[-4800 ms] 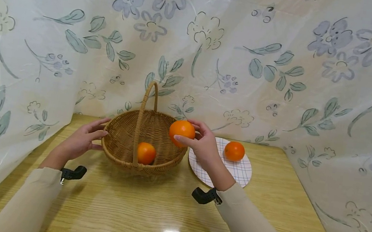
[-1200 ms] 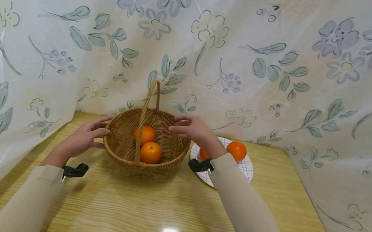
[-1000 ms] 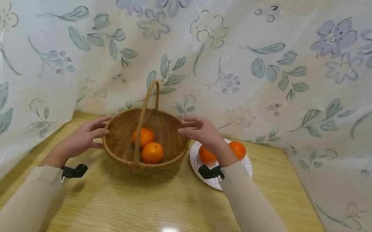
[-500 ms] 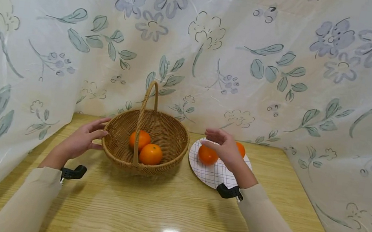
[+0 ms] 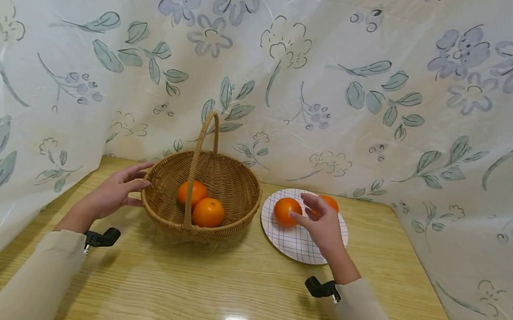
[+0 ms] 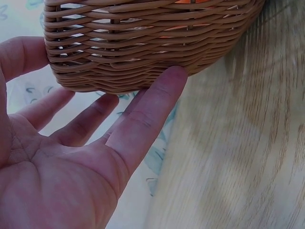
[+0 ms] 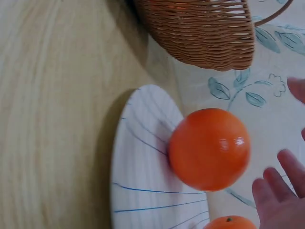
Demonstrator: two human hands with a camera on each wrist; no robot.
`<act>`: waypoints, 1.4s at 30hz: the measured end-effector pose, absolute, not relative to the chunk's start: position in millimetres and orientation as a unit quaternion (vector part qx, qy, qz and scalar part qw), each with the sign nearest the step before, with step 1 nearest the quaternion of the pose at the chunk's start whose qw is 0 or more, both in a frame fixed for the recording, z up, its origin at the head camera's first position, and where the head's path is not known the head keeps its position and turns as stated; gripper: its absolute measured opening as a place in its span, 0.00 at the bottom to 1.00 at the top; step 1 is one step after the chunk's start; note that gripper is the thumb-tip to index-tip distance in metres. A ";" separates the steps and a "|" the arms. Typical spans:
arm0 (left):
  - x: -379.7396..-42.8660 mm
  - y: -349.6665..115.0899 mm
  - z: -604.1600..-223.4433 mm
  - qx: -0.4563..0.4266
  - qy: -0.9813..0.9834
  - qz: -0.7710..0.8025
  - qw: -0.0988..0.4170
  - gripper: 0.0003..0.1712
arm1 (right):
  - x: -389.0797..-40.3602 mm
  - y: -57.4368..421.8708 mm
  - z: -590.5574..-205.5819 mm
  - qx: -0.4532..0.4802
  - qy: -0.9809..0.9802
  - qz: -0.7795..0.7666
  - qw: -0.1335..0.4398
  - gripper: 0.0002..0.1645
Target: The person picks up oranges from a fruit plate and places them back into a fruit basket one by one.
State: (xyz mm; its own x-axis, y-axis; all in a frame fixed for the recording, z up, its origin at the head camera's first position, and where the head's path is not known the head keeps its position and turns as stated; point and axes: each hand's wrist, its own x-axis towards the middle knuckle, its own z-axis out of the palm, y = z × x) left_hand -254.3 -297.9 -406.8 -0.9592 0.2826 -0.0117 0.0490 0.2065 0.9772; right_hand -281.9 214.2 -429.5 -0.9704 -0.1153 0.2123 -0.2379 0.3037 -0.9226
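Observation:
In the head view, a wicker basket (image 5: pixel 240 188) with a tall handle holds two oranges, a rear orange (image 5: pixel 191 193) partly behind the handle and a front orange (image 5: pixel 208 213). My left hand (image 5: pixel 106 192) rests at the basket's left side; the left wrist view shows its extended fingers (image 6: pixel 143 117) touching the woven wall. To the right, a round checked plate (image 5: pixel 295 246) carries a nearer orange (image 5: pixel 286 212) and another orange (image 5: pixel 332 203), partly hidden by my right hand (image 5: pixel 327 230). That hand hovers over the plate with parted fingers, holding nothing, just right of the nearer orange.
A wooden table (image 5: pixel 198 294) bears everything, its front stretch lying before the basket and plate. A floral curtain (image 5: pixel 293 105) hangs close behind and along both sides. The basket handle (image 5: pixel 198 157) arches high above the rim.
The orange my right hand held at the basket's right rim now lies inside beside the first. My emptied right hand has moved right over the plate. My left hand has stayed at the basket.

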 end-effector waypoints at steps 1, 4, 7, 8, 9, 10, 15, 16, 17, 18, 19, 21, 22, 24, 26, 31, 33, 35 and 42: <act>-254.3 -298.1 -407.0 0.108 0.770 0.621 0.094 0.40 | -281.3 214.2 -432.0 0.106 -0.807 0.578 0.056 0.36; -254.3 -298.4 -407.8 0.111 0.768 0.623 0.094 0.40 | -279.0 211.8 -437.1 0.094 -0.814 0.571 0.058 0.39; -254.5 -298.9 -408.7 0.114 0.768 0.623 0.094 0.40 | -277.1 207.3 -440.1 0.081 -0.821 0.562 0.054 0.40; -254.5 -299.0 -408.9 0.115 0.768 0.623 0.094 0.40 | -276.8 205.8 -440.7 0.078 -0.822 0.562 0.051 0.41; -254.4 -299.1 -409.1 0.115 0.768 0.622 0.094 0.40 | -277.3 204.5 -441.9 0.075 -0.823 0.561 0.048 0.42; -254.3 -299.2 -409.3 0.115 0.769 0.622 0.093 0.40 | -277.6 203.1 -443.0 0.073 -0.824 0.560 0.044 0.43; -253.2 -299.6 -410.0 0.115 0.770 0.621 0.093 0.39 | -283.1 198.3 -448.5 0.062 -0.830 0.554 0.026 0.48; -252.9 -299.6 -410.1 0.115 0.769 0.621 0.093 0.39 | -284.1 197.4 -448.9 0.058 -0.832 0.552 0.022 0.48; -252.7 -299.5 -410.1 0.115 0.769 0.622 0.093 0.39 | -285.6 196.8 -449.5 0.053 -0.834 0.549 0.018 0.49; -252.4 -299.4 -410.2 0.115 0.769 0.622 0.093 0.39 | -287.1 196.3 -450.0 0.048 -0.836 0.547 0.014 0.50; -252.3 -299.4 -410.3 0.116 0.768 0.623 0.093 0.39 | -288.6 195.7 -450.3 0.044 -0.838 0.545 0.010 0.50; -251.7 -299.2 -410.1 0.116 0.769 0.622 0.092 0.39 | -291.2 194.8 -450.6 0.037 -0.842 0.539 0.004 0.51; -251.3 -299.0 -409.8 0.116 0.769 0.622 0.092 0.39 | -292.1 194.4 -450.8 0.036 -0.842 0.538 0.003 0.51; -250.5 -298.6 -409.2 0.116 0.770 0.621 0.091 0.39 | -293.8 193.6 -451.3 0.035 -0.844 0.535 0.001 0.51; -249.5 -298.2 -408.6 0.115 0.770 0.621 0.091 0.39 | -295.0 193.2 -452.1 0.036 -0.845 0.533 0.001 0.51; -249.5 -298.2 -408.5 0.116 0.770 0.621 0.091 0.39 | -297.6 192.3 -453.5 0.037 -0.842 0.538 -0.001 0.52; -249.7 -298.4 -408.7 0.116 0.770 0.621 0.090 0.39 | -298.5 191.8 -453.7 0.035 -0.842 0.539 -0.003 0.52; -250.0 -298.7 -409.0 0.116 0.770 0.621 0.090 0.38 | -299.4 191.5 -454.0 0.033 -0.843 0.537 -0.004 0.52; -250.1 -299.3 -409.6 0.112 0.772 0.619 0.089 0.38 | -299.3 190.3 -452.9 0.028 -0.846 0.532 -0.008 0.51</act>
State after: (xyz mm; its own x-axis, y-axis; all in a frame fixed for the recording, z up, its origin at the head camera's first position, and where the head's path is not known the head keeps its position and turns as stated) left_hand -250.1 -299.3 -409.6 -0.9590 0.2834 0.0018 0.0633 0.2079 0.9761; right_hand -299.3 190.3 -452.9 -0.9983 -0.0560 0.0162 -0.0388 0.4318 -0.9011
